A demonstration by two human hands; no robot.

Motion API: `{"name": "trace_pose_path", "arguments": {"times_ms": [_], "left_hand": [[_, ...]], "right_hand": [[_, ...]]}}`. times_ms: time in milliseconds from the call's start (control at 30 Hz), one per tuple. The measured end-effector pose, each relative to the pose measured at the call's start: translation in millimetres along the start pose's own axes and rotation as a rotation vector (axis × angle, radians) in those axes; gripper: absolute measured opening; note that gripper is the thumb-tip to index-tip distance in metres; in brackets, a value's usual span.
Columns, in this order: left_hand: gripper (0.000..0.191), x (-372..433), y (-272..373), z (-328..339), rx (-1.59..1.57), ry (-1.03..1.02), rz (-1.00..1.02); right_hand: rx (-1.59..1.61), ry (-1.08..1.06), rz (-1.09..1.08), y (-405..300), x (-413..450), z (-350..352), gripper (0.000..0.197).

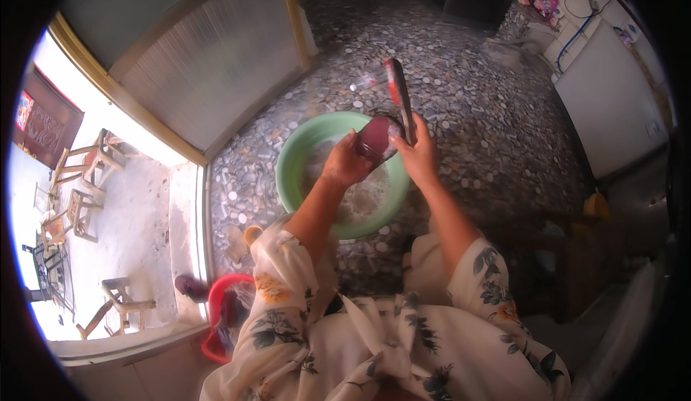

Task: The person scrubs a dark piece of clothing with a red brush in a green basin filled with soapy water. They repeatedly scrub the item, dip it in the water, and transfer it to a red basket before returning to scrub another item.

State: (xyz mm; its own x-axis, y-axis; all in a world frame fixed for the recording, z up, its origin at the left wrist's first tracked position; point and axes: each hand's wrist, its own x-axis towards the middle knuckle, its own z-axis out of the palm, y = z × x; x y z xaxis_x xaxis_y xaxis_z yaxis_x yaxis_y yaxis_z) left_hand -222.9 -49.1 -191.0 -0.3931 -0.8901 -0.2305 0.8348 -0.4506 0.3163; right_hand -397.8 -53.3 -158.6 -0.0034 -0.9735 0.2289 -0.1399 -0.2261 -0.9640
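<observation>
My left hand (345,161) grips a dark red shoe (375,135), tilted above the green plastic basin (289,169). White suds cling to the shoe's right end. In my right hand (422,150) is a long-handled scrub brush (400,88) with red bristles, its head pointing away from me. My right thumb reaches the sudsy end of the shoe. Cloudy water with foam (367,196) fills the lower part of the basin, which stands on the floor before me.
A second dark red shoe (191,287) lies by the doorway. Beside my left knee is a red basin (216,304) holding dark items. A small clear bottle (363,82) lies on the pebble-patterned floor (464,120). Wooden chairs (83,212) stand outside; a white appliance (607,104) is at right.
</observation>
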Motion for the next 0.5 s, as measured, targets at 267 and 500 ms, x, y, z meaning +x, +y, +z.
{"name": "trace_pose_path", "arguments": {"times_ms": [267, 500], "left_hand": [[0.040, 4.0, -23.2, 1.0, 0.095, -0.062, 0.057], [0.034, 9.9, -25.9, -8.8, 0.253, 0.161, 0.171]], "right_hand": [[-0.050, 0.030, 0.086, 62.0, 8.6, 0.7, 0.065], [-0.372, -0.084, 0.066, 46.9, -7.2, 19.9, 0.067]]}}
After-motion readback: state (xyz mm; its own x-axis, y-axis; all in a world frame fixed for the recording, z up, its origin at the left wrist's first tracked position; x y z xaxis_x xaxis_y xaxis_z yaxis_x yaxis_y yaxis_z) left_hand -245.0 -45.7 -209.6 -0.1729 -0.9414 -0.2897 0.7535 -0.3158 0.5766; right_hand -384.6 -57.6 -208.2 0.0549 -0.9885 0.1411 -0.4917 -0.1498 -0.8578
